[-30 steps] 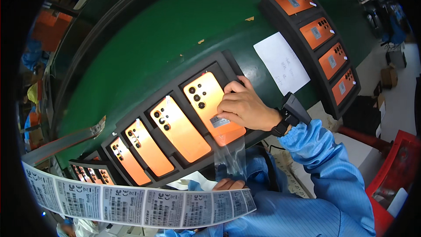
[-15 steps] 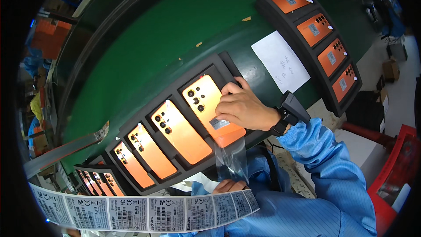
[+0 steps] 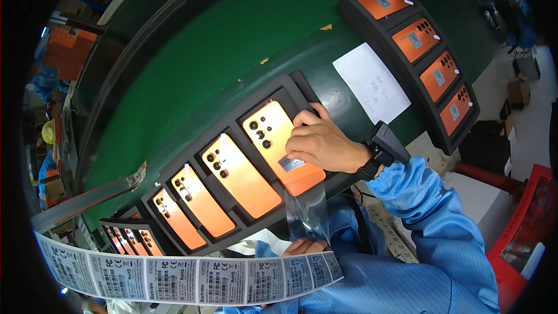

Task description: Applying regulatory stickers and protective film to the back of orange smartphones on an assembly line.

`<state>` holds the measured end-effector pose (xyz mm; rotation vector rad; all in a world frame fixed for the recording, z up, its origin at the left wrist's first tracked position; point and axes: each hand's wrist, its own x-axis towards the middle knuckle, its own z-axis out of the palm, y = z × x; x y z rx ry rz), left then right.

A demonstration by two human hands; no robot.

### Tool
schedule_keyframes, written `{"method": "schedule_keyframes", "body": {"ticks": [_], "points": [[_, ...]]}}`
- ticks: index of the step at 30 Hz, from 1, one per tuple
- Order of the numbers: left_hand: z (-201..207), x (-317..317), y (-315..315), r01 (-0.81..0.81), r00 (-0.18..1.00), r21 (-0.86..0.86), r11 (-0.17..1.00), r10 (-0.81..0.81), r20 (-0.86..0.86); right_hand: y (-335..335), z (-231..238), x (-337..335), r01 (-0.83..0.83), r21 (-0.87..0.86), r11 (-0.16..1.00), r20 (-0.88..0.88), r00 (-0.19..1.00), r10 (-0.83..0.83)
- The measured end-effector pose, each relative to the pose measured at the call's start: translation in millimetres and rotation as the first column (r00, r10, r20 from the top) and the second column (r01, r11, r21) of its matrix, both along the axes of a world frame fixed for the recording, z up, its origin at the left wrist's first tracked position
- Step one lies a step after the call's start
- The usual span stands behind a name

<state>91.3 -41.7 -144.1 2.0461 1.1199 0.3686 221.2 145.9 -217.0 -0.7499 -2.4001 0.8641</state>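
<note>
My right hand [image 3: 326, 142] lies curled over the right side of an orange smartphone [image 3: 269, 123], which rests back up in a dark foam tray [image 3: 231, 117]. Its fingertips press at a small silver label [image 3: 290, 163] on the phone's lower back; one finger reaches the tray edge. A clear plastic film [image 3: 307, 212] runs from the phone's lower end to my left hand [image 3: 307, 246], whose closed fingers pinch it. A long strip of printed labels [image 3: 171, 280] crosses in front of my left hand and hides part of it. Several more orange phones [image 3: 241, 177] sit in the tray's slots.
A second foam tray [image 3: 381, 32] with labelled orange phones stands at the far right. Handwritten white paper [image 3: 372, 81] lies on the green table [image 3: 209, 52] between the trays. Another tray of phones [image 3: 132, 239] is at lower left. A red frame [image 3: 526, 221] stands at right.
Both hands stay in place on the phone and the film. The left end of the label strip has risen slightly.
</note>
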Motion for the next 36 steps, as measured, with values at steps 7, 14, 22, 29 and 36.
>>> {"method": "schedule_keyframes", "body": {"ticks": [7, 14, 22, 29, 36], "points": [[0, -5, 1, -0.078, 0.986, -0.158, 0.984, 0.1, 0.135, 0, -1, 0, 0.004, 0.009, 1.0, 0.006, 1.0, -0.004], [-11, -6, -17, 0.188, 0.329, -0.93, 0.315, 0.872, 0.362, -1, -4, 0, 0.012, 0.012, 1.0, -0.019, 1.0, -0.011], [-19, 4, -27, 0.561, -0.114, -0.817, 0.134, 0.99, 0.084, 0, -2, 0, -0.006, -0.002, 1.0, 0.002, 1.0, 0.006], [-23, 1, -28, 0.609, -0.181, -0.782, 0.133, 0.983, 0.027, 0, -3, -1, 0.003, 0.009, 1.0, 0.017, 1.0, -0.003], [-23, 0, -30, 0.628, -0.205, -0.766, 0.138, 0.979, 0.008, 0, 0, -1, 0.005, 0.014, 1.0, 0.021, 1.0, -0.006]]}}
